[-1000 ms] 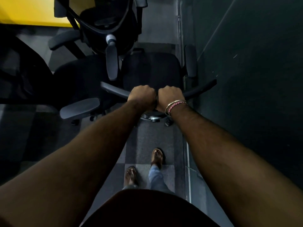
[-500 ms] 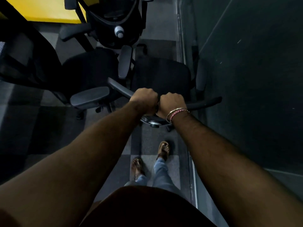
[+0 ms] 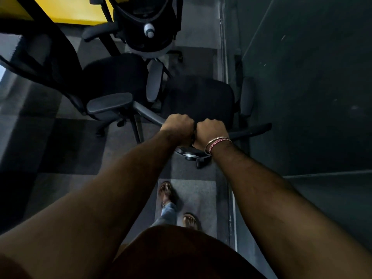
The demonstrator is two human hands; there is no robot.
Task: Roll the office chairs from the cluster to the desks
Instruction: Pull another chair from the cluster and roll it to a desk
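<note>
A black office chair [image 3: 199, 97] with grey armrests stands right in front of me, seen from above and behind. My left hand [image 3: 178, 125] and my right hand [image 3: 209, 131] grip the top bar of its backrest side by side, fists touching. A second black chair [image 3: 114, 77] stands just to its left, their armrests close together. A third chair [image 3: 147, 27] stands farther ahead, its back toward me, beside a yellow desk [image 3: 66, 9] at the top left.
A dark partition wall [image 3: 302, 87] runs close along the right of the narrow carpeted aisle [image 3: 193, 190]. A black mesh chair back [image 3: 40, 63] fills the left edge. My feet in sandals [image 3: 167, 192] are on the carpet below the held chair.
The chair I hold has come back toward me, away from the yellow desk, with both hands in the same grip. The other chairs now sit lower and more to the right in view. My feet have stepped.
</note>
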